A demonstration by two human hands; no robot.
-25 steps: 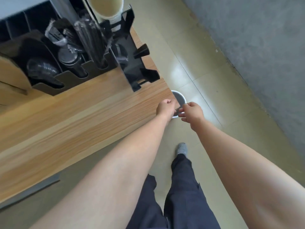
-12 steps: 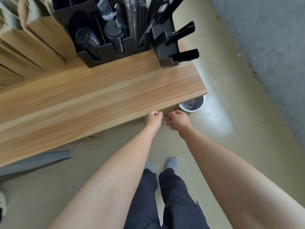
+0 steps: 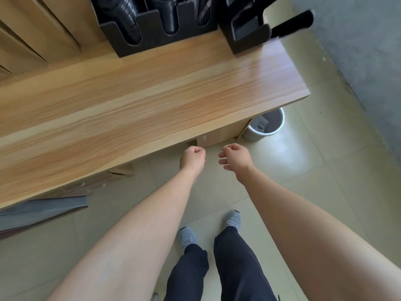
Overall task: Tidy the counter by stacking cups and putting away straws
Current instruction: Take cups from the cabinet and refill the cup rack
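A black organiser point(image 3: 156, 43) stands at the back of the wooden counter point(image 3: 152, 92); its slots hold stacks of black lids point(image 3: 128, 22) and clear wrapped straws point(image 3: 202, 14). To its right sits a black cup holder point(image 3: 249, 38) with a prong sticking out. My left hand point(image 3: 192, 158) hangs as a closed fist just off the counter's front edge, holding nothing I can see. My right hand point(image 3: 235, 156) is beside it over the floor, fingers loosely curled and empty.
A white waste bin point(image 3: 263, 128) with a grey liner stands on the tiled floor under the counter's right end. Wooden slats point(image 3: 32, 33) rise at the back left. A grey wall point(image 3: 358, 51) runs along the right. My feet are below.
The view has pulled back and left from the bin. My hands, which met over the bin, have drawn back to the counter's front edge and moved apart.
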